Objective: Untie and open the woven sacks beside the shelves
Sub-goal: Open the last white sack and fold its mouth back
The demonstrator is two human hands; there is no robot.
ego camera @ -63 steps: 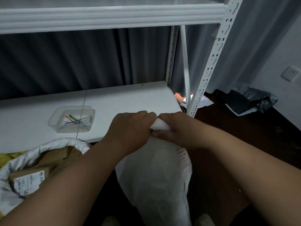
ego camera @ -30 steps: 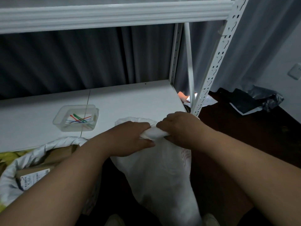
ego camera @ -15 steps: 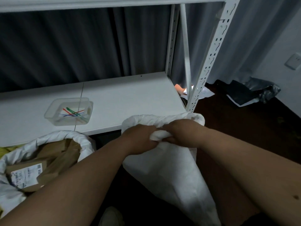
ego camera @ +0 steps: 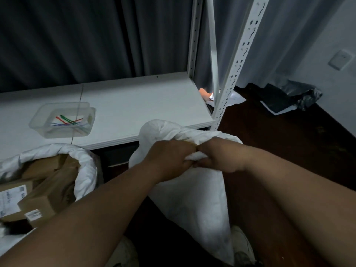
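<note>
Both hands meet knuckle to knuckle at the neck of the white sack [ego camera: 185,193]. Left hand [ego camera: 171,158] and right hand [ego camera: 217,158] each have fingers curled tight around the bunched fabric between them. Loose sack mouth bulges just past the fingers, touching the shelf [ego camera: 134,105] edge. Left of the fingers, an opened sack [ego camera: 84,170] holds boxes [ego camera: 44,191]. Bare dark floor [ego camera: 279,143] lies right of the fingers.

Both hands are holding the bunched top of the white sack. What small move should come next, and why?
Probably draw the left hand and right hand apart to spread the mouth. Both pinch the white sack at one gathered fold, its rim already loose behind them, while the sack of boxes beside it stands open.
</note>
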